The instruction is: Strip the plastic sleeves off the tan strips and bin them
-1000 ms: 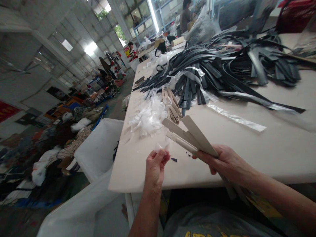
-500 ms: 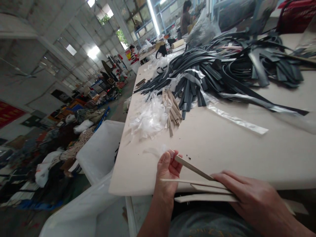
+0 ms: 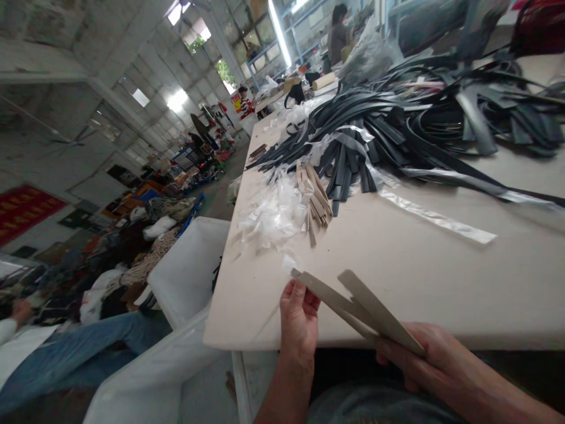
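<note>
My right hand is closed round a few flat beige strips at the table's front edge. They point up and to the left, fanned apart. My left hand pinches the far end of one of them between thumb and fingers. A small bit of clear film shows just beyond my left fingertips; whether it is attached to the strip I cannot tell. On the table ahead lie a crumpled heap of clear film and a small bundle of similar beige strips.
A large pile of black strips spreads across the back of the table. White bins stand against its left side. At far left a person's leg in jeans and a hand show. Other people are farther back.
The strips in my right hand have swung from lying level to pointing up over the table. My left hand still holds a strip's end. A person's leg and hand have appeared at left.
</note>
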